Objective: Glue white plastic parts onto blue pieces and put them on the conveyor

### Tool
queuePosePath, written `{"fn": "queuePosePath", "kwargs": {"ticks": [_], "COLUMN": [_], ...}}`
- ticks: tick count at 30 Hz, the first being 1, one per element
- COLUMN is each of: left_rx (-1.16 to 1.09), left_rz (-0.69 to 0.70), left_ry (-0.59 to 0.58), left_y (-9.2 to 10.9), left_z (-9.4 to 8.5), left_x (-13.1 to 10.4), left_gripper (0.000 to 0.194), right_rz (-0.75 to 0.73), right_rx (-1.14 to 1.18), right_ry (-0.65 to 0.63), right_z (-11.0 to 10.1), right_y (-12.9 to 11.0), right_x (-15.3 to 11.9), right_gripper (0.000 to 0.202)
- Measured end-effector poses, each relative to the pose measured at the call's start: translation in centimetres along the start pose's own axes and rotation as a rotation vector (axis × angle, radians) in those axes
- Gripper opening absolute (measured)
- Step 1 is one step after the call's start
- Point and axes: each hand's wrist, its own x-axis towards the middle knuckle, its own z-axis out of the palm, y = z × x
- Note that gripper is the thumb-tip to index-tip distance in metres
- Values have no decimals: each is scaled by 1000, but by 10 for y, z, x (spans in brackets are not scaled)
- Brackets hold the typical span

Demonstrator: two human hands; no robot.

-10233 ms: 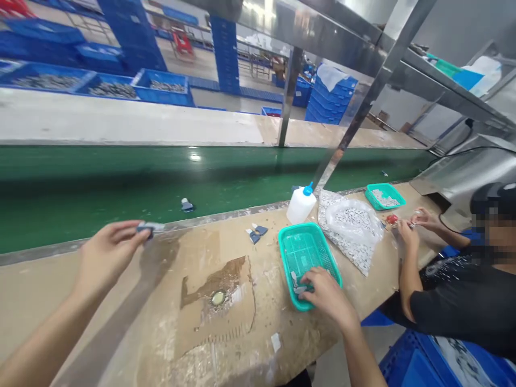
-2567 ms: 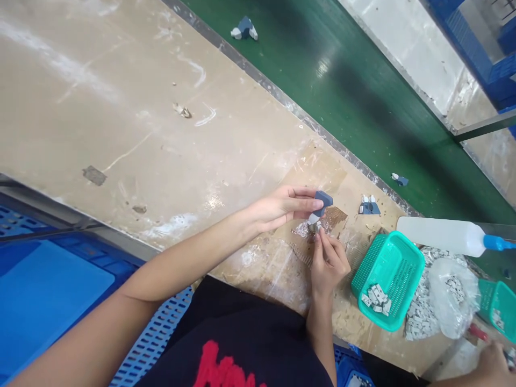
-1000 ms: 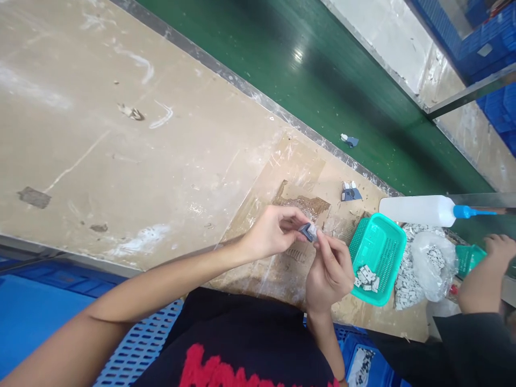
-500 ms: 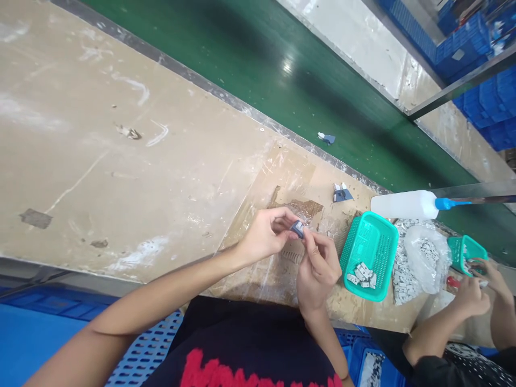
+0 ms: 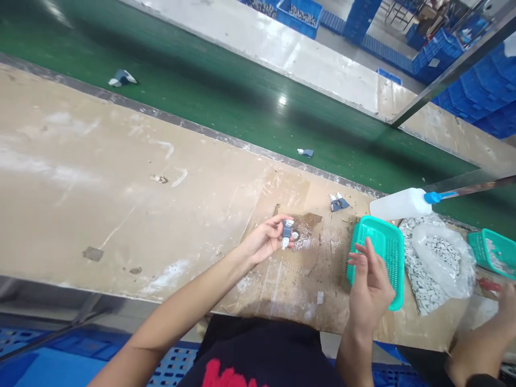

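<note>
My left hand (image 5: 264, 239) grips a small dark blue-grey part with white ends (image 5: 287, 233) over the brown-stained patch of the bench. My right hand (image 5: 371, 285) is over the near left side of a green plastic basket (image 5: 397, 269), its fingers partly stretched and apart, nothing visible in them. It hides the small white pieces inside. Between the basket and the conveyor lie similar blue-grey and white parts (image 5: 339, 202). A white squeeze bottle with a blue nozzle (image 5: 399, 204) lies behind the basket.
A clear bag of small white pieces (image 5: 441, 258) lies right of the basket. A second green basket (image 5: 494, 252) and a co-worker's blurred hand (image 5: 508, 306) are farther right. Along the bench runs a green conveyor belt (image 5: 226, 102) carrying blue-grey parts (image 5: 123, 78).
My right hand has left the part and moved right to the basket. The left hand keeps the part, now turned upright. Another part has come into view on the belt.
</note>
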Motion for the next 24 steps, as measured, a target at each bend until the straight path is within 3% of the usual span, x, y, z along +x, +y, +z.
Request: {"fn": "queuePosePath", "kwargs": {"ticks": [2,6,8,10,12,14,15,17,19,21,24], "left_rx": [-12,35,116,216,397,741,925,1127,1240,1295,1420], "left_rz": [-25,-47,-24,44,162,313,390,551,565,538,579], "left_ry": [9,59,137,233,328,412,457,689,962,1076,1130], "left_y": [2,2,2,6,18,42,58,92,124,152,181], "left_z": [-2,1,6,14,23,28,29,29,27,23,16], "left_x": [0,0,0,-1,-2,4,9,28,53,81,117], "left_gripper": [24,25,32,42,52,62,59,40,39,39,33], "right_rz": [39,-6,-11,9,39,72,89,118,140,147,91], "right_rx": [31,-10,-75,-171,-291,-386,-414,-458,-511,-568,-635], "right_ry": [157,599,671,526,177,-214,-377,-610,-772,-873,-956], "right_z": [-3,-17,-35,-60,-87,-106,-111,-112,-105,-97,-88], "right_y": [6,24,38,54,68,79,83,89,94,97,102], "right_x": [-4,-2,6,16,25,33,35,40,44,48,51], "right_gripper": [35,37,40,38,34,29,27,22,19,19,22]}}
